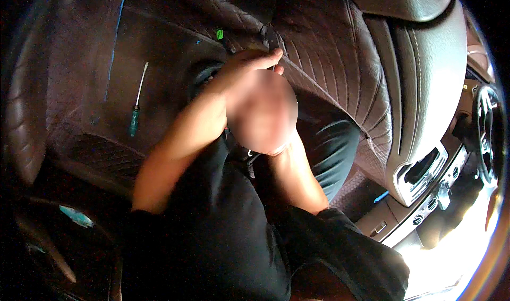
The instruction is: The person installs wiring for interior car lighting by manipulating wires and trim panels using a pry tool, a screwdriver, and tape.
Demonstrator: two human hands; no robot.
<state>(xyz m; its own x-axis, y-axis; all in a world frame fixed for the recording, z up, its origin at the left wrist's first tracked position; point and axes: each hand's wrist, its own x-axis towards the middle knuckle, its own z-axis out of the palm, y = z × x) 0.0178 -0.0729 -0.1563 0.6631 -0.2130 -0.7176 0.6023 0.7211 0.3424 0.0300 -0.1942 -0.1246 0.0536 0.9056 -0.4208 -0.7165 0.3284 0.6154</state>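
Observation:
My left hand (248,63) and my right hand (276,139) come together above my lap. A blurred round patch covers most of the right hand and part of the left, hiding what lies between them. The left thumb and a fingertip stick out past the patch, bent in close to each other. A thin dark sliver shows beside them, too small to name. The right hand's fingers are hidden. To the left of my forearm lies a screwdriver (135,117) with a green handle and a long metal shaft, touched by neither hand.
Quilted dark brown upholstery (324,51) surrounds me inside a vehicle. A small bright green piece (220,34) lies beyond my hands. On the right are a pale seat back (425,88), a dashboard panel with round vents and a steering wheel (483,136). A blue strip (381,197) lies low right.

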